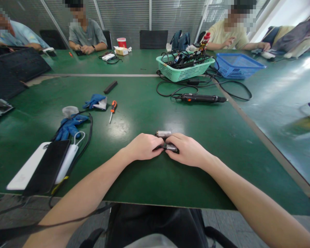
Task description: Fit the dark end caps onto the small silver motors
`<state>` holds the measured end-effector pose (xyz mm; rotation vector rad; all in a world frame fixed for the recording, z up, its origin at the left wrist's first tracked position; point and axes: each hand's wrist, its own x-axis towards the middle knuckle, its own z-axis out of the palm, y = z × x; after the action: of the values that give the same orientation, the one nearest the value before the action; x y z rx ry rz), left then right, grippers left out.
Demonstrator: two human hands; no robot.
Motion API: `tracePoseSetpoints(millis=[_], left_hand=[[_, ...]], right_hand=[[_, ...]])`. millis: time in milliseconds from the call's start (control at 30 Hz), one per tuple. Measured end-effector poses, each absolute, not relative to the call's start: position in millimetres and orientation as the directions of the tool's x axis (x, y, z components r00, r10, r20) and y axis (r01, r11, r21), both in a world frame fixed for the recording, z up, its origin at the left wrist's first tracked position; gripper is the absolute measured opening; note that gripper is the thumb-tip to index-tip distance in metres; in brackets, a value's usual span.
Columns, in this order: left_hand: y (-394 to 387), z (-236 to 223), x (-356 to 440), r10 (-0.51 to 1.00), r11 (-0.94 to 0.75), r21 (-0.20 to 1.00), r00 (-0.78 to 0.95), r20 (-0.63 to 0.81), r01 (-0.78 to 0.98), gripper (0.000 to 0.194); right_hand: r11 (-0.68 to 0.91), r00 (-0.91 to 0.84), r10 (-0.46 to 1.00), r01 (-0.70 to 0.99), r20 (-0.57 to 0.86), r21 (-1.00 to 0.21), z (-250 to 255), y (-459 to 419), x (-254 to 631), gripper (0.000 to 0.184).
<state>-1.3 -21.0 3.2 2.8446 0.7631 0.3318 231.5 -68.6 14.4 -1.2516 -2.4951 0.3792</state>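
My left hand [144, 147] and my right hand [188, 150] meet above the green table [157, 182], close to its near edge. The right fingers are closed around a small silver cylinder with dark ends [172, 148]. Pinched in my left hand is a small dark piece [158, 147] that meets the cylinder's left end; whether the two are joined I cannot tell. A second silver cylinder [163, 134] lies just beyond my fingertips, partly hidden by them.
Left: an orange-handled screwdriver [113, 109], blue gloves [69, 126], phones [48, 167] and a cable. Beyond: a dark bar [110, 87], a black electric screwdriver [204, 98], a green basket [182, 73] of cables and tools, and a blue basket [239, 65]. Several people sit around.
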Motion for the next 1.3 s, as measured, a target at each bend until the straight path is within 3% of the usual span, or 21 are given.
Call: tracePoseSetpoints(millis=[1300], left_hand=[[-20.7, 2.1, -1.9, 0.516, -0.852, 0.198, 0.842, 0.157, 0.484, 0.016]], right_hand=[[0.562, -0.55, 0.825, 0.777, 0.127, -0.283, 17.7, -67.9, 233.9, 0.015]])
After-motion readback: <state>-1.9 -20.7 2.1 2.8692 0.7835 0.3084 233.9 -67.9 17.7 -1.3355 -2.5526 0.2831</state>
